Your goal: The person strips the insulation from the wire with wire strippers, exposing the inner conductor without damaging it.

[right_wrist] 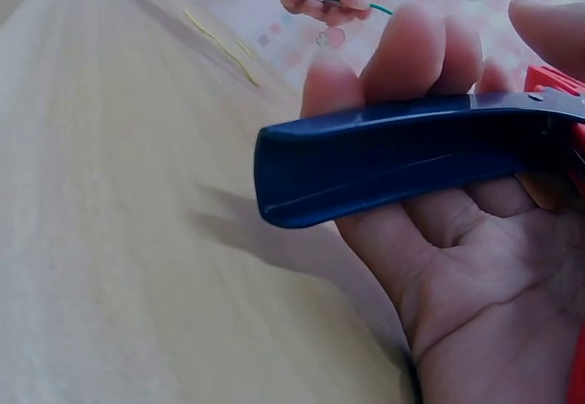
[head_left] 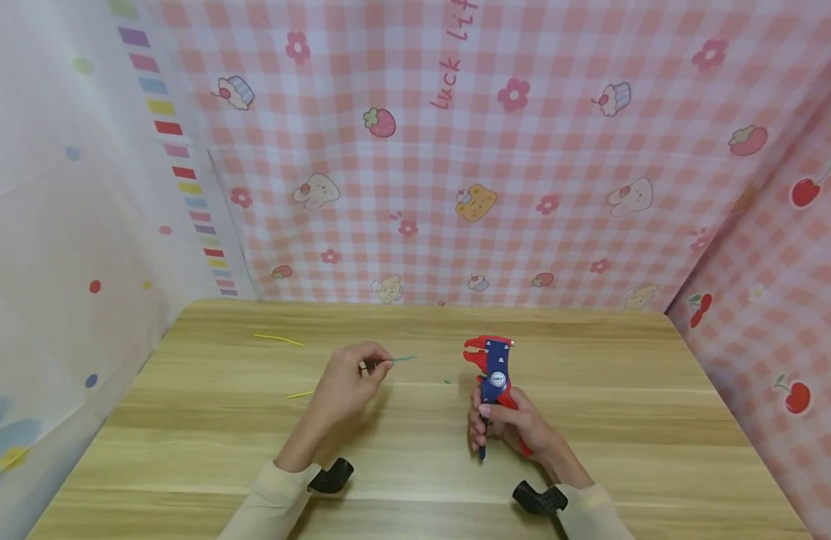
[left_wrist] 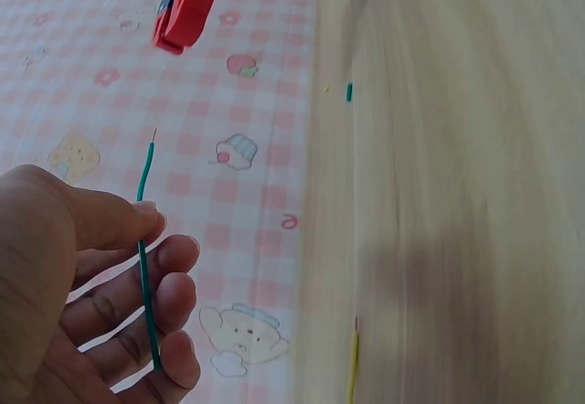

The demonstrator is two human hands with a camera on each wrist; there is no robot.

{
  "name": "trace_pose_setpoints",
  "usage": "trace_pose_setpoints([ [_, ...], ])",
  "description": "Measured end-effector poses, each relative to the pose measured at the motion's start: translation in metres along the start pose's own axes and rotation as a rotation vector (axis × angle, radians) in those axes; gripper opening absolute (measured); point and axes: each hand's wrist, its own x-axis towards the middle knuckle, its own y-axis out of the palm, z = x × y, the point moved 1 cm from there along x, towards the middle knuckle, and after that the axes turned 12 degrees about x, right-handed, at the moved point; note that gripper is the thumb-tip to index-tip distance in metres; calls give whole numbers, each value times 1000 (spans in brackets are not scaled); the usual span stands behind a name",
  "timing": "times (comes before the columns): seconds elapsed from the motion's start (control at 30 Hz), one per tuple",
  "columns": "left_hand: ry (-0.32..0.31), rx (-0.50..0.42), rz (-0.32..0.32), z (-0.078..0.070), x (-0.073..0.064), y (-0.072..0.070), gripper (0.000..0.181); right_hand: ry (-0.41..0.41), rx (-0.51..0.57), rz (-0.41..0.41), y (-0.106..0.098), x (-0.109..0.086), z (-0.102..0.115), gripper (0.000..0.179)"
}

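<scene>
My left hand (head_left: 355,377) pinches a short green wire (left_wrist: 143,267) between thumb and fingers, above the table. The wire's upper end shows a bare strand past the green insulation. In my right hand (head_left: 513,427) are red and blue wire strippers (head_left: 498,367), head pointing up and away from me. My fingers curl round the blue handle (right_wrist: 384,162), seen close in the right wrist view. The wire and the tool's red head are apart. A small cut piece of green insulation (left_wrist: 349,92) lies on the table between the hands.
Two yellow wires lie at the left of the wooden table (head_left: 415,480): one farther back (head_left: 278,340), the other (head_left: 299,394) partly behind my left hand. A pink checked cloth (head_left: 415,172) hangs beyond the back edge, with more cloth at both sides.
</scene>
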Motion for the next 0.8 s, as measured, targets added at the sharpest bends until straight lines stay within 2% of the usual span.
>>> trace_pose_setpoints([
  [0.33, -37, 23, 11, 13, 0, -8, 4, 10, 54, 19, -6, -3, 0, 24],
  [0.8, -113, 69, 60, 41, -9, -10, 6, 35, 51, -21, -9, -4, 1, 24],
])
